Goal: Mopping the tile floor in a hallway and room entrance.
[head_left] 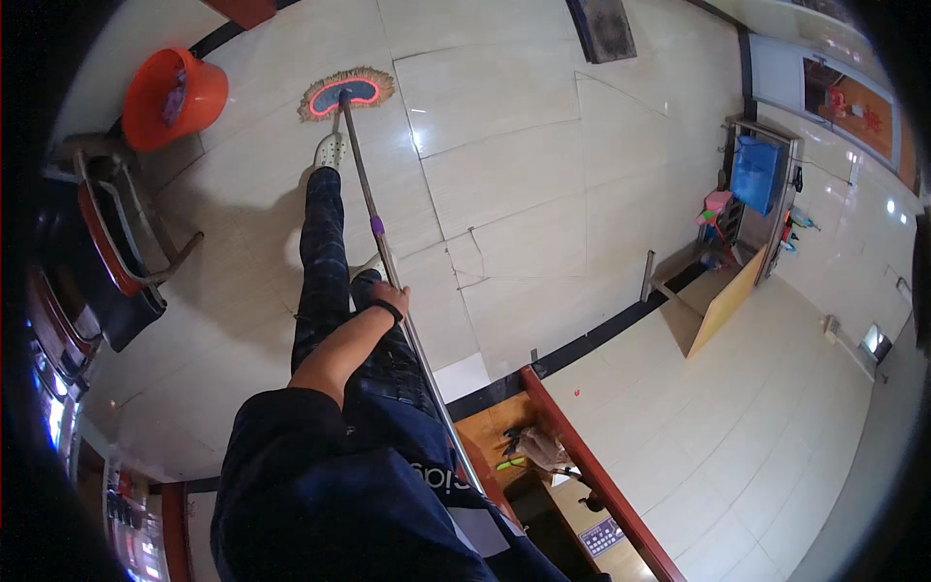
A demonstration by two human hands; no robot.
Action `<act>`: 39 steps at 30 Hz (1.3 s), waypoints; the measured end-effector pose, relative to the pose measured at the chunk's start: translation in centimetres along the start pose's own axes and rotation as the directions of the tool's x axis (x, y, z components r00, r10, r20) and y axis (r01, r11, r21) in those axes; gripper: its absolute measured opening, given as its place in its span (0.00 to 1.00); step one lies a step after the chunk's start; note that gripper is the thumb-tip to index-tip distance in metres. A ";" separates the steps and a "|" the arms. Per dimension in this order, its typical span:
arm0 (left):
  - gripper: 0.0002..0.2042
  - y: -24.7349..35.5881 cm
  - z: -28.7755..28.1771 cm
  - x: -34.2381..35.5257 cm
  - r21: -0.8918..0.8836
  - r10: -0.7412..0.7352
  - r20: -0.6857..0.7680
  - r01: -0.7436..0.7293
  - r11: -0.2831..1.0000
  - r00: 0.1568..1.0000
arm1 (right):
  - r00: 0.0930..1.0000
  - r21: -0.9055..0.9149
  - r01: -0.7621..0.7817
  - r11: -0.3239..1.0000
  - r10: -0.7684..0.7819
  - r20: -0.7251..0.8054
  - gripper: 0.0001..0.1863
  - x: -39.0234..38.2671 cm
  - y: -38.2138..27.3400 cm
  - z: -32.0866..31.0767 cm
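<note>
My left hand (390,299), with a dark band at the wrist, is wrapped round the metal pole of a mop (363,175). The pole slants from beside my right hip up to a flat mop head with a beige fringe and a pink-red border, which lies on the tiles ahead of my front foot. A purple collar (377,225) sits on the pole beyond my fingers. The pole's near end runs along the right side of my dark shirt, where its tip is hard to make out. My right hand does not show.
An orange bucket (202,97) with a cloth inside stands far left, behind dark-seated chairs (107,218). A dark mat (606,29) lies at the far edge. On the right are a blue bin (756,175), a pink dustpan (718,201), a wooden board (722,306) and a red-edged counter (601,475).
</note>
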State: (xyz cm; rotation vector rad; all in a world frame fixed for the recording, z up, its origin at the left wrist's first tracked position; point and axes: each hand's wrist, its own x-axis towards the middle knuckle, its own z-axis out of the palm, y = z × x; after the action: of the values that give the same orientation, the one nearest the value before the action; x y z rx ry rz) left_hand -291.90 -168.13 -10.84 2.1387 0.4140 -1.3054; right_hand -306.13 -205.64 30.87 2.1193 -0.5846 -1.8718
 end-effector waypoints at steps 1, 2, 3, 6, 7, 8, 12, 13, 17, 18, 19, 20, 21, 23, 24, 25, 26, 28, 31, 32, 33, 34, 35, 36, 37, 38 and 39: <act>0.22 -0.3 -0.9 1.0 0.036 0.165 0.134 -0.171 0.985 0.977 | 0.999 0.012 -0.008 1.000 0.008 -0.036 0.19 0.1 0.0 0.9; 0.22 -2.7 -0.8 2.3 0.041 0.125 0.139 -0.132 0.990 0.982 | 0.998 -0.001 0.032 0.999 -0.032 -0.055 0.19 1.0 -1.0 1.3; 0.21 -7.4 0.6 3.4 0.032 -0.088 0.039 0.087 0.996 0.995 | 0.992 -0.042 0.112 0.993 -0.114 -0.052 0.18 2.3 -2.3 0.7; 0.17 -5.1 -6.6 2.8 0.243 0.057 -0.080 -0.036 0.969 0.995 | 0.986 0.095 0.129 0.987 -0.117 -0.120 0.17 0.3 -7.1 0.6; 0.20 -5.9 -10.2 2.9 0.157 0.079 -0.073 -0.067 0.985 0.994 | 0.984 0.083 0.145 0.986 -0.136 -0.113 0.16 -0.4 -9.6 0.5; 0.21 -7.9 -13.0 2.6 0.064 0.071 -0.078 -0.067 0.996 0.994 | 0.981 0.056 0.178 0.982 -0.173 -0.092 0.16 -0.4 -12.3 0.1; 0.22 -16.9 -20.7 1.6 -0.129 0.018 -0.212 -0.046 0.991 0.977 | 0.935 0.082 0.335 0.939 -0.321 -0.150 0.13 -0.4 -22.3 -1.4; 0.22 -18.8 -21.6 1.2 -0.078 0.043 -0.328 -0.072 0.994 0.944 | 0.912 0.109 0.395 0.912 -0.376 -0.166 0.13 -0.5 -24.5 -2.0; 0.21 -18.2 -24.5 -0.2 0.049 0.058 -0.281 -0.046 0.998 0.958 | 0.858 0.280 0.508 0.815 -0.452 -0.243 0.13 0.4 -26.8 0.8; 0.21 -17.7 -23.8 0.0 0.060 0.061 -0.291 -0.045 0.997 0.955 | 0.852 0.286 0.519 0.806 -0.459 -0.251 0.13 0.5 -26.6 1.0; 0.21 -16.8 -22.3 0.5 0.095 0.070 -0.287 -0.045 0.994 0.955 | 0.859 0.325 0.509 0.797 -0.446 -0.251 0.14 0.4 -26.0 1.1; 0.20 -16.4 -21.0 0.5 0.130 0.078 -0.280 -0.042 0.991 0.957 | 0.867 0.363 0.498 0.788 -0.433 -0.248 0.15 -0.2 -25.8 1.0; 0.19 -15.1 -19.7 -0.1 0.174 0.130 -0.222 -0.092 0.980 0.966 | 0.877 0.278 0.465 0.840 -0.395 -0.273 0.15 -1.2 -25.7 0.3; 0.18 -13.7 -16.1 -0.7 0.213 0.126 -0.265 -0.069 0.975 0.956 | 0.852 0.252 0.493 0.833 -0.404 -0.334 0.14 -0.7 -23.7 1.2; 0.18 -12.3 -14.8 -1.0 0.239 0.124 -0.309 -0.049 0.970 0.943 | 0.872 0.253 0.457 0.853 -0.372 -0.319 0.13 -0.9 -23.1 0.6; 0.15 -11.2 -13.5 -1.6 0.200 0.155 -0.267 -0.102 0.974 0.951 | 0.842 0.234 0.481 0.845 -0.371 -0.392 0.13 -0.1 -21.2 2.1; 0.15 -10.0 -11.5 -1.9 0.208 0.168 -0.268 -0.113 0.971 0.949 | 0.841 0.243 0.479 0.843 -0.362 -0.401 0.13 0.3 -19.3 3.5; 0.15 -7.9 -7.3 -2.5 0.318 0.173 -0.193 -0.105 0.942 0.966 | 0.878 0.183 0.397 0.899 -0.313 -0.363 0.13 1.2 -15.3 6.4; 0.20 -4.8 -1.8 -5.4 0.366 0.319 0.137 -0.347 0.863 0.938 | 0.921 0.285 0.319 0.904 -0.225 -0.318 0.13 0.9 -8.3 12.2; 0.23 -4.1 0.8 -6.0 0.373 0.329 0.219 -0.390 0.842 0.919 | 0.944 0.301 0.262 0.917 -0.179 -0.276 0.13 0.7 -5.8 14.2; 0.23 -2.2 3.0 -7.3 0.354 0.350 0.300 -0.444 0.823 0.887 | 0.962 0.355 0.211 0.911 -0.130 -0.240 0.14 0.3 -2.7 16.8; 0.22 -0.6 4.7 -8.8 0.337 0.361 0.372 -0.487 0.806 0.855 | 0.975 0.405 0.169 0.899 -0.093 -0.202 0.15 0.0 0.0 19.3; 0.21 0.0 7.4 -9.0 0.335 0.389 0.480 -0.574 0.747 0.786 | 0.984 0.404 0.138 0.904 -0.080 -0.158 0.15 -1.0 2.0 20.9; 0.20 2.7 9.6 -9.9 0.331 0.388 0.584 -0.645 0.688 0.713 | 0.993 0.427 0.071 0.901 -0.024 -0.115 0.15 -2.6 3.7 23.3; 0.20 2.6 12.1 -10.6 0.325 0.358 0.625 -0.648 0.689 0.694 | 0.996 0.430 0.047 0.902 -0.011 -0.085 0.15 -3.0 4.8 24.3; 0.20 2.7 14.1 -11.3 0.315 0.336 0.666 -0.659 0.683 0.667 | 0.998 0.434 0.013 0.901 0.013 -0.057 0.15 -3.8 6.0 25.7; 0.20 2.8 14.7 -12.4 0.312 0.330 0.671 -0.656 0.687 0.664 | 0.997 0.497 0.037 0.867 0.004 -0.081 0.15 -3.8 7.4 28.2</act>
State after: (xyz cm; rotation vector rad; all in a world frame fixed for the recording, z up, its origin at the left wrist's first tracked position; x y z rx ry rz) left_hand -306.47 -179.10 -4.02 1.8797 -0.8729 -1.7238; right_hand -335.30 -208.37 33.58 2.4967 -1.1403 -1.7711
